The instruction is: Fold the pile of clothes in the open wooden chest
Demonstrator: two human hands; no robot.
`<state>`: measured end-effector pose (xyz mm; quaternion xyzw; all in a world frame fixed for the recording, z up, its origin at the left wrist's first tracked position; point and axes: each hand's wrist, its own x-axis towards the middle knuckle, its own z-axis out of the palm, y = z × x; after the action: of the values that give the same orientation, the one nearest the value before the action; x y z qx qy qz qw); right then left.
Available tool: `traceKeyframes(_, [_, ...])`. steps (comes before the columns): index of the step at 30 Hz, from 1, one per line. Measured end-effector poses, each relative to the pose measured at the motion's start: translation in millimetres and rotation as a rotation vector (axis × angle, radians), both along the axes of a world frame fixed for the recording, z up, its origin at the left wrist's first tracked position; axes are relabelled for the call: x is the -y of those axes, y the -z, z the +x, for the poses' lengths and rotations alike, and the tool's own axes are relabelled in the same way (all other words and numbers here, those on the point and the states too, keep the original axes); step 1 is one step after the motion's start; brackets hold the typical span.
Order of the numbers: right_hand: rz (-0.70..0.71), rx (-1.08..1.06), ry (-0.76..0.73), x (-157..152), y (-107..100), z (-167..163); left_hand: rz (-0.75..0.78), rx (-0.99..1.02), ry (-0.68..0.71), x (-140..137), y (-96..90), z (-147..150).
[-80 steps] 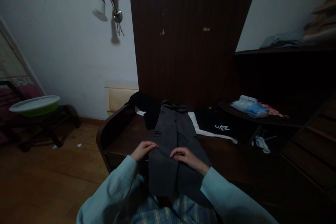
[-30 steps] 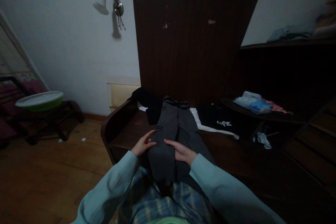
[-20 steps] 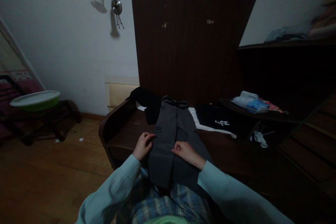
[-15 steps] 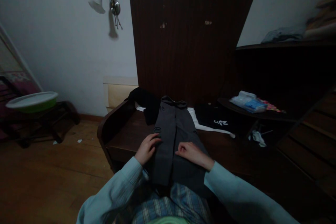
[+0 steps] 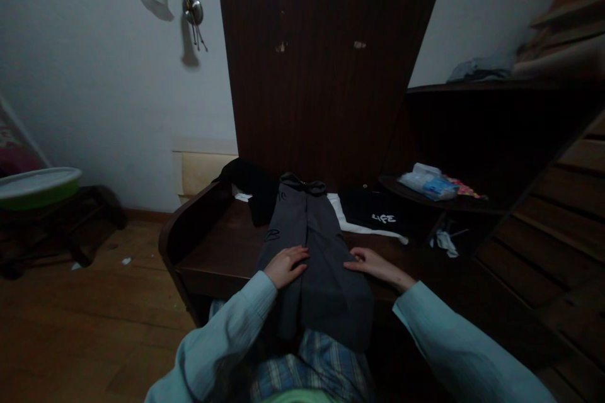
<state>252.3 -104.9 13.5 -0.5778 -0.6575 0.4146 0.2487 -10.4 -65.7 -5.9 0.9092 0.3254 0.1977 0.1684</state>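
Note:
A pair of dark grey trousers (image 5: 326, 252) lies lengthwise in front of me, waistband at the far end and the legs hanging over the near edge onto my lap. Black lettering shows on its left side. My left hand (image 5: 287, 266) rests palm down on the middle of the cloth, fingers stretched out and open. At the right edge of the trousers, my right hand (image 5: 378, 266) has its thumb and fingers closed on the fabric.
The trousers lie on a dark wooden desk (image 5: 212, 252). Behind them are a black garment (image 5: 262, 192) on the left and a black-and-white garment with lettering (image 5: 363, 211) on the right. A plastic packet (image 5: 430, 182) sits on a low shelf. A green basin (image 5: 42, 192) stands at left.
My left hand has moved from the left edge onto the middle of the trousers. My right hand has shifted right to their edge. The view has turned slightly right.

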Motion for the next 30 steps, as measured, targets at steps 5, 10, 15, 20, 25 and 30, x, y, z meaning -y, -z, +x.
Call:
traceKeyframes(5, [0.142,0.120,-0.136,24,-23,-4,-0.010,-0.015,-0.011,2,-1.5,-1])
traceKeyframes(10, [0.321,0.099,-0.179,34,-33,-1,-0.008,0.012,-0.008,3,-1.8,0])
traceKeyframes(15, [0.421,0.231,-0.152,33,-29,-10,-0.052,-0.006,-0.007,-1,0.4,-2])
traceKeyframes(20, [0.442,0.371,-0.141,21,-28,-28,-0.226,-0.012,0.050,-21,-18.7,4])
traceKeyframes(25, [0.411,0.490,-0.144,10,-28,-40,0.043,-0.154,-0.124,-41,-44.0,39])
traceKeyframes(30, [0.362,0.541,-0.171,9,-30,-35,0.089,-0.268,-0.147,-50,-27.6,59])
